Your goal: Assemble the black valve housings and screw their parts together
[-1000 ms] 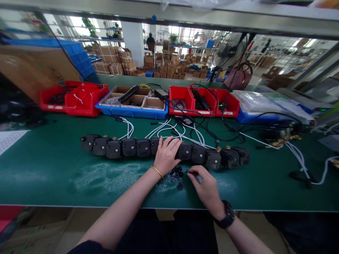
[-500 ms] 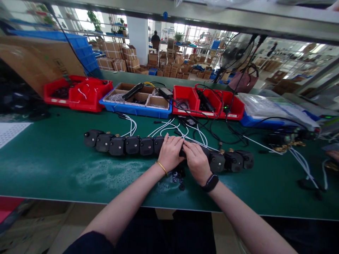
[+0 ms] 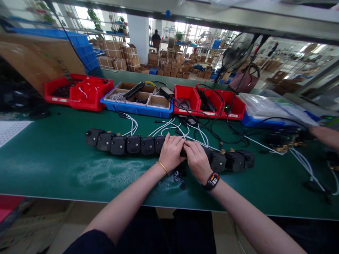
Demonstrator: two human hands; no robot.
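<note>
A row of black box-shaped units (image 3: 118, 145) with white cables (image 3: 132, 124) behind them stretches across the green bench. Near the middle of the row, my left hand (image 3: 171, 151) is closed over one of the black units. My right hand (image 3: 197, 159) grips the same spot from the right, its fingertips close to those of the left. Most of the unit between them is covered by my fingers. Small dark round parts (image 3: 179, 177) lie on the mat just below my hands. Further units (image 3: 218, 161) continue to the right of my right hand.
Behind the row stand red bins (image 3: 91, 96), a blue tray (image 3: 140, 110) of small parts and more red bins (image 3: 185, 98) with tools and cords. A co-worker's hand (image 3: 324, 135) reaches in at the right, beside brass-fitted parts (image 3: 287, 143) and cables.
A co-worker's hand has come in at the right edge, and cables there have shifted. My watch face has lit up. My hands stay in nearly the same place on the unit.
</note>
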